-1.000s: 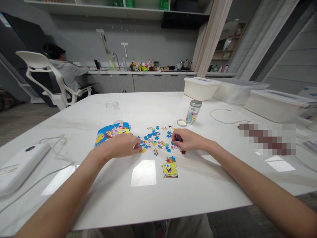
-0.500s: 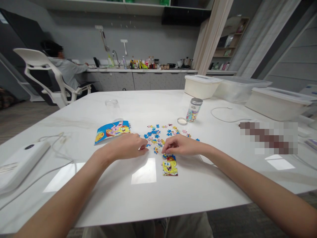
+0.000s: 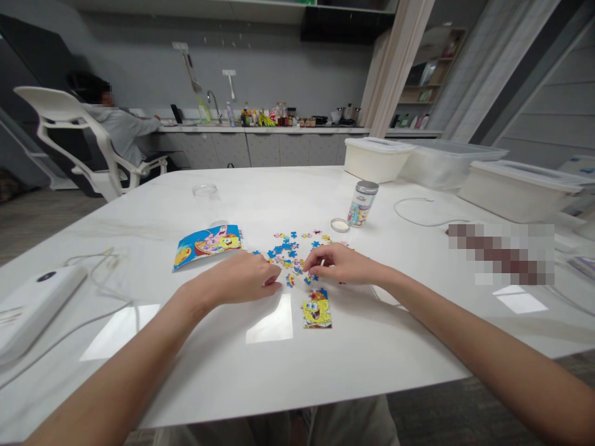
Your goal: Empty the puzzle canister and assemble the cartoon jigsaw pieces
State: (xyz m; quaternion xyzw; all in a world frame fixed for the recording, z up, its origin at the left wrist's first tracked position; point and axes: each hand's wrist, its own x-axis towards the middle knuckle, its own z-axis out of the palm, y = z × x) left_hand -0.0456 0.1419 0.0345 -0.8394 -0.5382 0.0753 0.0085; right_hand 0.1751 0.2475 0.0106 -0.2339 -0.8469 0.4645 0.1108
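My left hand rests on the white table, fingers loosely curled into a closed shape, with nothing visible in them. Scattered puzzle pieces lie just beyond and beside it. My right hand hovers at the near right side of these pieces, thumb and fingertips drawn together; what they hold, if anything, is too small to make out. Right below those fingertips is a blurred blue-and-yellow puzzle piece. Nearer to me lies a joined puzzle section with a yellow cartoon face. A folded picture sheet stands behind my left hand.
A printed can with a silver top stands behind the pieces, a round lid beside it. A clear jar is farther back. Storage boxes line the right. A white device with cables lies left. A person sits beyond.
My right hand has moved slightly away from the joined section toward the loose pieces. The blue-and-yellow piece now shows apart from the section's upper edge. My left hand has hardly moved.
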